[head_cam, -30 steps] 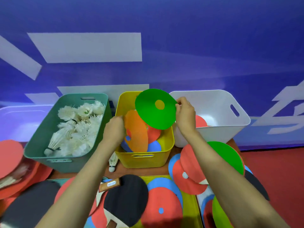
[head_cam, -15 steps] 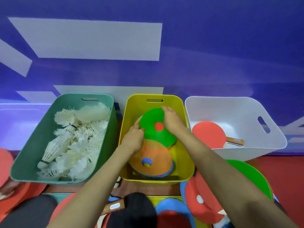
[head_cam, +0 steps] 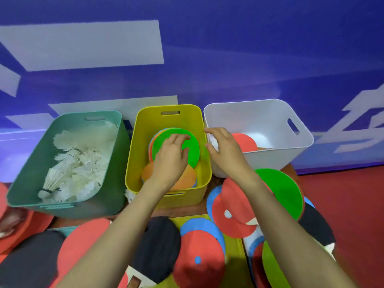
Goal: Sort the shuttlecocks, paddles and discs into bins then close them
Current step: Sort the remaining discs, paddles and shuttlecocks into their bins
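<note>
Head: green bin (head_cam: 31, 163) shuttlecocks (head_cam: 79, 163), yellow bin (head_cam: 143, 129) discs (head_cam: 192, 147), white bin (head_cam: 259, 119) paddle (head_cam: 245, 142); left grip (head_cam: 170, 161), right grip (head_cam: 226, 150) both released.

You lowered the flat green plastic disc (head_cam: 194, 147) from the air onto the stack inside the yellow plastic bin (head_cam: 136, 156). Your left hand (head_cam: 170, 161) came to rest on it. Your right hand (head_cam: 226, 154) let go and drew back over the bin's right rim, fingers loose.

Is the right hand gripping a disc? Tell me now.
No, the right hand hovers with relaxed fingers at the right rim of the yellow bin, holding nothing.
</note>
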A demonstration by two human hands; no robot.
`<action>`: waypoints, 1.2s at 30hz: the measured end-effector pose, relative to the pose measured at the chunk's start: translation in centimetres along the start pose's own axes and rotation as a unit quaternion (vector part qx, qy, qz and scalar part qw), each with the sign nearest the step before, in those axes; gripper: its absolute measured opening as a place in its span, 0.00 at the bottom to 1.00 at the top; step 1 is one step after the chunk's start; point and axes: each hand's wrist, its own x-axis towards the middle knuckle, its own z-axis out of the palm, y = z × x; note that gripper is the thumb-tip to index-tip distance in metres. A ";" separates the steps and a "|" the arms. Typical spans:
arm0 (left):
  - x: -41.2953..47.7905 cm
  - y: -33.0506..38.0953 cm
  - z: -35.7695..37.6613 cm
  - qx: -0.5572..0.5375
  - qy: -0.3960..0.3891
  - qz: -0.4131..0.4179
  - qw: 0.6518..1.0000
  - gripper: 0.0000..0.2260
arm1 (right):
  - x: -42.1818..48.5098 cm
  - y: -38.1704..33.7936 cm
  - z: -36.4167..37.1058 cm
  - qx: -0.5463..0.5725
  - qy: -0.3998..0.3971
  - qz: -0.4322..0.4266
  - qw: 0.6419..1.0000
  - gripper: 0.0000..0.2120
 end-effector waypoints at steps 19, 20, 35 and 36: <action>-19.1 12.5 17.7 -0.015 -0.385 -0.153 0.910 0.18 | -26.6 13.9 -10.7 -0.179 -0.146 0.308 0.923 0.19; -19.7 12.7 18.1 -0.025 -0.392 -0.169 0.904 0.18 | -27.3 14.2 -10.6 -0.190 -0.155 0.319 0.915 0.20; -18.8 14.7 16.0 -0.222 -0.408 -0.373 0.803 0.14 | -28.7 17.1 -10.3 -0.140 -0.190 0.359 0.903 0.19; -18.5 14.5 15.9 -0.210 -0.408 -0.368 0.808 0.14 | -28.7 17.1 -10.4 -0.134 -0.197 0.362 0.901 0.19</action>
